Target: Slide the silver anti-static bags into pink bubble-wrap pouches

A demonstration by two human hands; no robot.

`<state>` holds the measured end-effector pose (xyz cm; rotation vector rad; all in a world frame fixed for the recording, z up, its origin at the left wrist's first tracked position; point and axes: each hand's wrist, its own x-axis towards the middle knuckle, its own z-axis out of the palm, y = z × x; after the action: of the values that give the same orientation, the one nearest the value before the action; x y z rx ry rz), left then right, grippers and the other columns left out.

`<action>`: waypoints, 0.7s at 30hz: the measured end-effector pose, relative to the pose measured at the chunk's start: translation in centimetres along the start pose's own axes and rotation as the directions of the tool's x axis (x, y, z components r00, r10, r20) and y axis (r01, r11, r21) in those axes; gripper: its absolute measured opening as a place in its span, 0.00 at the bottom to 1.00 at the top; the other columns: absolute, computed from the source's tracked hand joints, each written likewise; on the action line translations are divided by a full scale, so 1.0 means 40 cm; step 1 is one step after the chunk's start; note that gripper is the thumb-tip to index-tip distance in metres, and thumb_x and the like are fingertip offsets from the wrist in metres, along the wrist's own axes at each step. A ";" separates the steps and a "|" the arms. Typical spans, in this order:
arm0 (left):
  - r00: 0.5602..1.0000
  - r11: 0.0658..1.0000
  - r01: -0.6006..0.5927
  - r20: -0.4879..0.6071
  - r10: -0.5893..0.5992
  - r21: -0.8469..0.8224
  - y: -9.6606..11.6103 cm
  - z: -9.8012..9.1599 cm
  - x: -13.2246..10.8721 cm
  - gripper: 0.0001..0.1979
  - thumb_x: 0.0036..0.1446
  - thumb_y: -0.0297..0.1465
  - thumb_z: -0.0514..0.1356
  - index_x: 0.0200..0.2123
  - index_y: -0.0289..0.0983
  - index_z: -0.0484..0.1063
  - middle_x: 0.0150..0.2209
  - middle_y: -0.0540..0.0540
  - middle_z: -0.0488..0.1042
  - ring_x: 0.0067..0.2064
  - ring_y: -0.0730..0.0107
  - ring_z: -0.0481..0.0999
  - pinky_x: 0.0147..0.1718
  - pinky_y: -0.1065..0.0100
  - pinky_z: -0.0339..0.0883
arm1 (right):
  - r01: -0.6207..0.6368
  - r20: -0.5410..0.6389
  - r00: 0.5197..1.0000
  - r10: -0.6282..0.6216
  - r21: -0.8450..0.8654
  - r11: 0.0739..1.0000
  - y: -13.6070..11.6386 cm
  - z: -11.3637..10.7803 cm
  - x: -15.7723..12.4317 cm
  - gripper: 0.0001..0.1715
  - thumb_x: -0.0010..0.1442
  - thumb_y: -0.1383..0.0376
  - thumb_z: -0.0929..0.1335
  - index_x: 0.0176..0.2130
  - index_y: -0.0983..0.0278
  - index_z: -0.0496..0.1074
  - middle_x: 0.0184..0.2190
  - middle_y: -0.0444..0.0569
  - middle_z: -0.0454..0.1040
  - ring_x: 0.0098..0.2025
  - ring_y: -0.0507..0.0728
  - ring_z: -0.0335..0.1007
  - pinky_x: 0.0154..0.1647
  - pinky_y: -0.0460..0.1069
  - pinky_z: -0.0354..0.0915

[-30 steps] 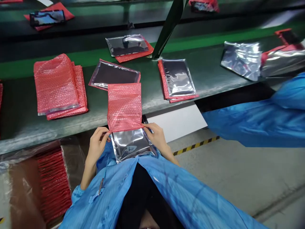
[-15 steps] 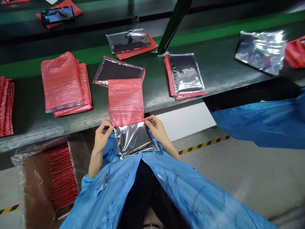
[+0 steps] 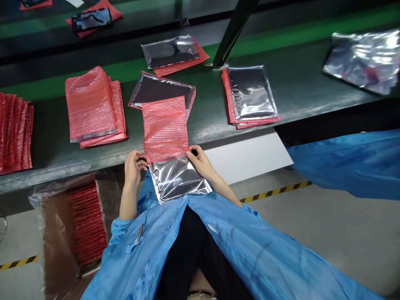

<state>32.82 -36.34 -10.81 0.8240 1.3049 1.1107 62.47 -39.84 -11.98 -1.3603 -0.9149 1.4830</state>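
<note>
A red bubble-wrap pouch (image 3: 165,128) lies over the front edge of the green belt (image 3: 296,89), its mouth toward me. A silver anti-static bag (image 3: 178,179) sticks out of that mouth and rests on my blue-coated lap. My left hand (image 3: 133,166) pinches the pouch's left mouth corner. My right hand (image 3: 199,161) grips the right mouth corner, fingers against the silver bag.
On the belt lie a pile of red pouches (image 3: 93,106), more red pouches (image 3: 14,131) at the far left, and several silver bags on red pouches (image 3: 250,93). A lined box of red pouches (image 3: 84,227) stands at my left. Another person's blue sleeve (image 3: 346,162) reaches in at right.
The red pouch has slid a little farther from me, baring more of the silver bag. My view has shifted, so the belt items sit farther right in the picture.
</note>
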 end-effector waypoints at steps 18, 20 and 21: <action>0.978 0.997 -0.068 0.196 0.076 -0.045 0.116 0.127 0.178 0.26 0.57 0.51 0.74 0.29 0.40 0.66 0.24 0.56 0.59 0.22 0.78 0.59 0.20 0.75 0.52 | 0.055 0.186 0.981 -0.057 0.018 0.998 -0.022 -0.028 -0.067 0.29 0.62 0.42 0.78 0.46 0.63 0.81 0.36 0.46 0.81 0.35 0.57 0.75 0.37 0.50 0.71; 0.982 0.997 -0.070 0.171 0.075 -0.033 0.111 0.133 0.178 0.24 0.58 0.50 0.73 0.30 0.39 0.68 0.26 0.55 0.62 0.24 0.76 0.61 0.20 0.75 0.53 | 0.058 0.188 0.980 -0.059 0.010 0.998 -0.017 -0.032 -0.075 0.27 0.63 0.42 0.77 0.45 0.63 0.81 0.34 0.46 0.80 0.34 0.56 0.73 0.36 0.49 0.70; 0.983 0.998 -0.051 0.177 0.056 -0.033 0.110 0.135 0.179 0.23 0.59 0.50 0.73 0.31 0.39 0.70 0.26 0.54 0.64 0.24 0.75 0.63 0.20 0.74 0.54 | 0.058 0.195 0.979 -0.057 0.004 0.998 -0.015 -0.034 -0.077 0.27 0.63 0.43 0.77 0.45 0.62 0.81 0.34 0.46 0.79 0.34 0.56 0.73 0.36 0.49 0.70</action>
<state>36.91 -27.58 -8.23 0.9201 1.1214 1.0701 63.85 -42.61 -10.58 -1.1936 -1.0697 1.5915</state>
